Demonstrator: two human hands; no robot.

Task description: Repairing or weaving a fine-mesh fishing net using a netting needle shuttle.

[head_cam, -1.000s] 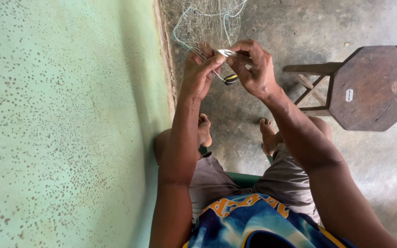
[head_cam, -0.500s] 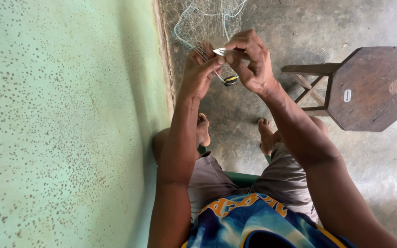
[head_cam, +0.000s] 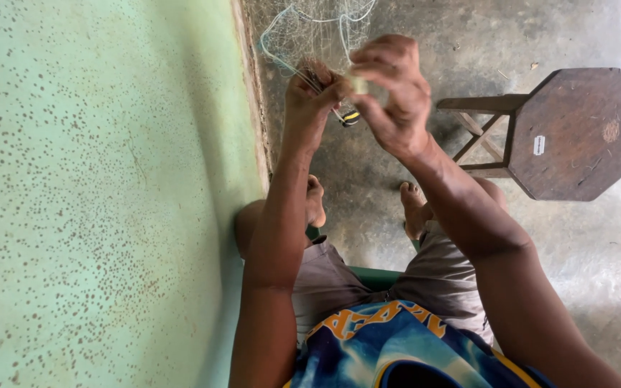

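Observation:
A pale, fine-meshed fishing net (head_cam: 316, 30) hangs in front of me, over the concrete floor. My left hand (head_cam: 309, 95) pinches strands of its lower edge; a small black-and-yellow striped object (head_cam: 350, 117) sticks out just below the fingers. My right hand (head_cam: 395, 92) is raised beside it, fingers curled around a small pale flat tool (head_cam: 359, 85) that points at the left hand. The two hands almost touch. My bare feet (head_cam: 412, 208) rest on the floor below them.
A speckled green wall (head_cam: 102, 194) fills the left side, close to my left arm. A dark wooden octagonal stool (head_cam: 576, 133) stands at the right on the grey concrete floor (head_cam: 598, 273). I sit on a green seat (head_cam: 375, 276).
My right hand has risen and rolled over the pale tool, drawing closer to the left hand. The left hand keeps its pinch on the net.

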